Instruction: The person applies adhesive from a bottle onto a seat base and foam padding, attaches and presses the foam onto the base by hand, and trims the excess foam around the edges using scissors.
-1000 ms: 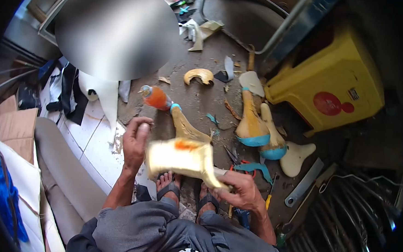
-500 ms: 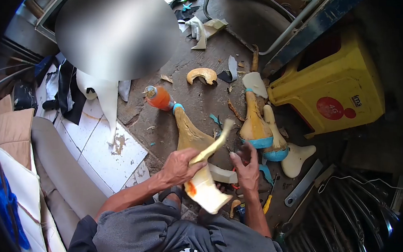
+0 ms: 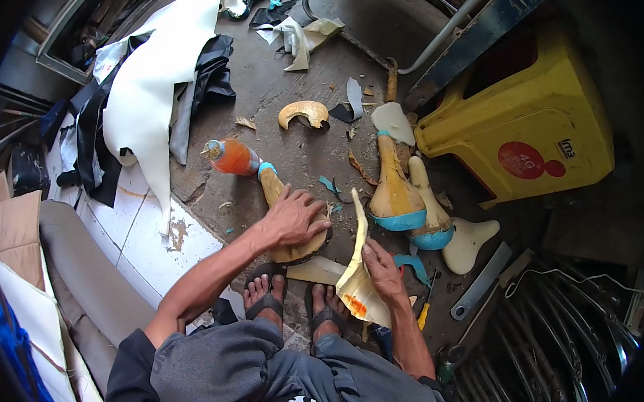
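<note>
Here, hands apart, left palm-down.

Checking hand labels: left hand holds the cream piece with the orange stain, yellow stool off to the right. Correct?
Not the left hand: the right hand holds the cream piece with the orange stain, as the head view shows. Yellow stool is as you said.

At two o'clock, on the side of a yellow stool, a red disc bears a faint "4G"; at about two o'clock from that disc, a small dark mark reads "im3".
</note>
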A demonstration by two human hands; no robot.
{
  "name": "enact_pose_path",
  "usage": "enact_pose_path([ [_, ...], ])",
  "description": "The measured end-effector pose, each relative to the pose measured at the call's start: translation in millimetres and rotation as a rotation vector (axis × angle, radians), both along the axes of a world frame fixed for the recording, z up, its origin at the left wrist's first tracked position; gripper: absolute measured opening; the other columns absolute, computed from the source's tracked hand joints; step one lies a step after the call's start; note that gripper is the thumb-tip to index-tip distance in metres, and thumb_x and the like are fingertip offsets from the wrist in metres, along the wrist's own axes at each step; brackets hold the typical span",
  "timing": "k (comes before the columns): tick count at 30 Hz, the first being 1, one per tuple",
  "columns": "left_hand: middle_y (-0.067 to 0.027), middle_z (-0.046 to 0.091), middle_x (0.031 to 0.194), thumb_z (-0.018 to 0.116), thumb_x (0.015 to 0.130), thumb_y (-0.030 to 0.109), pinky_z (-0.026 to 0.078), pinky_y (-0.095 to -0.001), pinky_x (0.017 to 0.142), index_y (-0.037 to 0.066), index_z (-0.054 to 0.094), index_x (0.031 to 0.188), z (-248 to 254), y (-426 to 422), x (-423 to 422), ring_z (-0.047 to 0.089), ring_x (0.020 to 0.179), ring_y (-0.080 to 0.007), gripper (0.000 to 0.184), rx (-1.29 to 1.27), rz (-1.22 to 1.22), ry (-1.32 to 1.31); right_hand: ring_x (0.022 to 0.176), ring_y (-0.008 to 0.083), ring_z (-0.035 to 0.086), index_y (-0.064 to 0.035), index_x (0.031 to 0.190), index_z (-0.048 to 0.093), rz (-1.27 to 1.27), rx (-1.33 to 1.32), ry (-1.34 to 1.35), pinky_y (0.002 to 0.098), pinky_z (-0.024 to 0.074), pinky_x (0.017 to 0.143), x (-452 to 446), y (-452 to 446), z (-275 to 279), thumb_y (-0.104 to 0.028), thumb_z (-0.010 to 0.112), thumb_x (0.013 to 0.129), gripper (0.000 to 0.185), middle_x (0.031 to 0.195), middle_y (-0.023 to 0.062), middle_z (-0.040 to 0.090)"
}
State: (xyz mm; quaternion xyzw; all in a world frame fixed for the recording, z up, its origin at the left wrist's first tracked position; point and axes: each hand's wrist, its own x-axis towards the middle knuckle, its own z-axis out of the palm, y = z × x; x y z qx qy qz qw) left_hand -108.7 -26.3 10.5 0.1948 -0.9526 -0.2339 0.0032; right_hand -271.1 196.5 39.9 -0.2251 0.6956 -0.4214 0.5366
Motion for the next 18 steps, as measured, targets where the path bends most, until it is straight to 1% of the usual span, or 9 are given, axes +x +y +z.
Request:
enact_pose_path([
  [1, -0.0202, 0.067, 0.122, 0.053, 0.100, 0.055, 0.037, -0.0561, 0.110, 0.006, 0.066, 0.129, -2.8, -7.2, -2.1, 0.059, 0.122, -0.0366, 0.058, 0.000, 0.002, 0.003, 0.114, 0.0188, 0.059, -0.0023, 0.138, 0.057, 0.053, 0.066, 0.116, 0.0329, 0.0452, 0.100, -0.8, -3.4, 4.8, -0.040, 0.049, 0.109, 0.049, 0.123, 0.0104, 0.066],
  [2, -0.0203, 0.065, 0.125, 0.052, 0.098, 0.062, 0.032, -0.0589, 0.112, 0.007, 0.065, 0.131, -5.4, -13.7, -4.0, 0.056, 0.126, -0.0379, 0.065, 0.110, -0.052, -0.171, 0.127, 0.0250, 0.056, -0.0019, 0.146, 0.052, 0.094, 0.055, 0.051, 0.0349, 0.0412, 0.109, -0.9, -4.8, 11.8, -0.040, 0.047, 0.109, 0.054, 0.137, 0.0171, 0.062],
  [3, -0.0204, 0.063, 0.128, 0.051, 0.096, 0.069, 0.027, -0.0617, 0.115, 0.008, 0.064, 0.133, -1.3, -18.2, -5.4, 0.053, 0.130, -0.0392, 0.073, 0.225, -0.107, -0.350, 0.127, 0.0250, 0.056, -0.0019, 0.146, 0.052, 0.095, 0.059, 0.049, 0.0349, 0.0412, 0.109, -0.8, -3.6, 13.3, -0.040, 0.047, 0.109, 0.054, 0.137, 0.0171, 0.062],
  [4, -0.0216, 0.063, 0.124, 0.056, 0.090, 0.074, 0.033, -0.0570, 0.112, 0.007, 0.064, 0.132, 9.9, -23.7, -6.3, 0.055, 0.127, -0.0404, 0.079, 0.223, -0.174, -0.426, 0.126, 0.0224, 0.056, -0.0017, 0.147, 0.052, 0.133, 0.070, 0.069, 0.0338, 0.0409, 0.109, 0.0, -2.3, 13.3, -0.040, 0.047, 0.108, 0.055, 0.137, 0.0144, 0.062],
  [5, -0.0216, 0.063, 0.124, 0.056, 0.090, 0.074, 0.033, -0.0570, 0.112, 0.007, 0.064, 0.132, 13.9, -24.8, -3.1, 0.055, 0.127, -0.0404, 0.079, 0.222, -0.176, -0.432, 0.126, 0.0197, 0.056, -0.0016, 0.147, 0.052, 0.168, 0.076, 0.090, 0.0327, 0.0407, 0.108, 1.1, -2.7, 13.2, -0.041, 0.047, 0.108, 0.055, 0.137, 0.0117, 0.063],
  [8, -0.0206, 0.061, 0.121, 0.067, 0.083, 0.072, 0.039, -0.0508, 0.107, 0.007, 0.063, 0.133, 14.6, -12.7, 20.5, 0.055, 0.123, -0.0397, 0.083, 0.294, -0.186, -0.352, 0.118, 0.0201, 0.058, -0.0011, 0.146, 0.053, 0.194, 0.036, 0.054, 0.0334, 0.0427, 0.105, 3.9, -4.7, 14.8, -0.038, 0.046, 0.109, 0.053, 0.132, 0.0113, 0.064],
  [13, -0.0176, 0.059, 0.125, 0.077, 0.072, 0.071, 0.037, -0.0519, 0.108, 0.009, 0.058, 0.139, 7.5, -15.5, 66.8, 0.050, 0.127, -0.0390, 0.093, 0.394, -0.373, -0.395, 0.116, 0.0202, 0.058, -0.0020, 0.145, 0.054, 0.280, -0.001, 0.086, 0.0332, 0.0432, 0.104, 16.6, -5.9, 8.6, -0.036, 0.046, 0.108, 0.051, 0.128, 0.0121, 0.064],
  [16, -0.0174, 0.059, 0.125, 0.085, 0.061, 0.070, 0.035, -0.0521, 0.107, 0.011, 0.058, 0.141, 6.4, -19.2, 75.7, 0.050, 0.127, -0.0381, 0.103, 0.314, -0.374, -0.520, 0.112, 0.0215, 0.059, -0.0039, 0.151, 0.048, 0.357, -0.001, 0.080, 0.0338, 0.0447, 0.101, 24.7, -4.9, 4.0, -0.035, 0.047, 0.108, 0.054, 0.124, 0.0139, 0.064],
  [18, -0.0173, 0.060, 0.124, 0.090, 0.052, 0.067, 0.034, -0.0514, 0.105, 0.012, 0.057, 0.140, 3.6, -21.4, 76.0, 0.051, 0.127, -0.0369, 0.109, 0.269, -0.311, -0.613, 0.104, 0.0224, 0.060, -0.0062, 0.158, 0.038, 0.295, -0.069, 0.088, 0.0347, 0.0466, 0.095, 33.7, -8.1, 8.1, -0.035, 0.047, 0.107, 0.059, 0.117, 0.0136, 0.064],
])
